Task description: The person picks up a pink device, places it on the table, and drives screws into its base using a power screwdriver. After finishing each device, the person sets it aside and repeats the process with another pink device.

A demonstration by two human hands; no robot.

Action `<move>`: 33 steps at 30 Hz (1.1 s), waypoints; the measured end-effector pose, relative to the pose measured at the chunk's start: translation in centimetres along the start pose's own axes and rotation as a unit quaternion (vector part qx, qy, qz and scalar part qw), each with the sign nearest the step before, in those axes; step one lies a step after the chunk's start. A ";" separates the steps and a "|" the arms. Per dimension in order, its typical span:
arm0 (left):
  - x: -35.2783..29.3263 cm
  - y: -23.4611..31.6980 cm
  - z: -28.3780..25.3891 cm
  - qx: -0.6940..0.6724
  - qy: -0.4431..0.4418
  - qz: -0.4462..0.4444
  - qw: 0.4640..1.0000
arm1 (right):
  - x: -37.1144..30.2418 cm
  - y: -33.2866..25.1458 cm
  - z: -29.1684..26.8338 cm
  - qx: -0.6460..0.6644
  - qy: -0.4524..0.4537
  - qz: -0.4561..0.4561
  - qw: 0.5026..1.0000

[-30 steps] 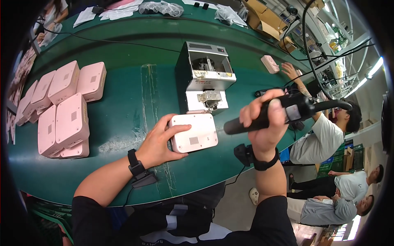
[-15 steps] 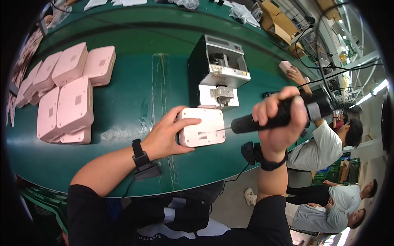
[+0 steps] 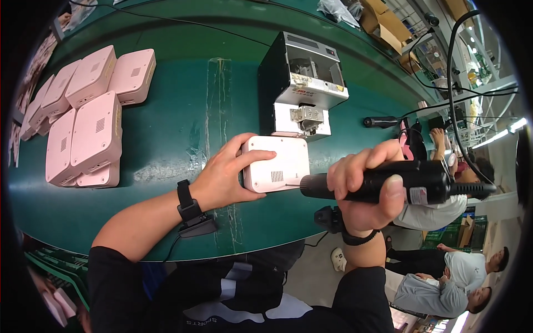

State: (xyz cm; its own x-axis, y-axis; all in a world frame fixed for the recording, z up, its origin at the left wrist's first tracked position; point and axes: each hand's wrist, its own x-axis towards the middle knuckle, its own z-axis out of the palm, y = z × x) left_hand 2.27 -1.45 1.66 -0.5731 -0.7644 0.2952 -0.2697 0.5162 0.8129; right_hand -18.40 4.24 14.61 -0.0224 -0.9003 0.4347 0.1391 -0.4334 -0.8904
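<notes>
A pale pink plastic case [image 3: 283, 161] lies on the green table just in front of a black and silver screw feeder [image 3: 302, 83]. My left hand [image 3: 230, 166] grips its left side, thumb along the near edge and index finger across the top. In my right hand [image 3: 369, 186] is a black corded electric screwdriver [image 3: 400, 180], fingers wrapped round its body. The screwdriver lies almost level, its thin bit reaching left over the case near the small vent grille. Whether the tip sits in a screw hole is too small to tell.
Several matching pink cases [image 3: 91, 133] are stacked at the left. Another black screwdriver [image 3: 380, 121] lies at the right beyond the feeder. A black cable [image 3: 452, 72] hangs at the right. Other people [image 3: 444, 291] are on the right side; green crates [image 3: 58, 277] stand below the table's left edge.
My right hand has brought the screwdriver down and left, closer to level, with its bit further over the case. My left hand keeps its hold. The head view has shifted slightly.
</notes>
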 end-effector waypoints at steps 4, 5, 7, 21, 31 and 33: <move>-0.1 0.0 0.0 0.009 0.011 0.003 1.000 | -0.3 0.1 0.2 -0.001 -0.005 0.006 1.000; 0.0 0.0 0.0 0.017 0.018 0.011 1.000 | -0.3 0.1 0.1 0.001 -0.007 0.005 1.000; 0.0 -0.1 0.0 0.019 0.019 0.015 1.000 | -0.3 0.3 0.2 -0.005 -0.013 0.006 1.000; -0.3 -0.1 -0.1 0.009 0.004 0.032 0.999 | 8.6 1.3 -1.7 -0.070 0.147 -0.067 0.984; -0.2 -0.6 -0.2 -0.010 0.008 0.036 0.999 | 2.8 -1.9 3.2 0.053 -0.037 -0.048 0.997; -0.1 -0.7 -0.2 -0.004 0.014 0.040 0.999 | 3.8 -1.2 2.4 0.040 -0.009 -0.054 0.998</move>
State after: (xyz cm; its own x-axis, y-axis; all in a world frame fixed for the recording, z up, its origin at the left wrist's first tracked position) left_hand 2.71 -1.81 1.18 -0.5710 -0.7317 0.3722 -0.2185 0.5725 0.7903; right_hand -16.28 1.49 17.65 -0.0242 -0.8473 0.5305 0.2158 -0.5226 -0.8249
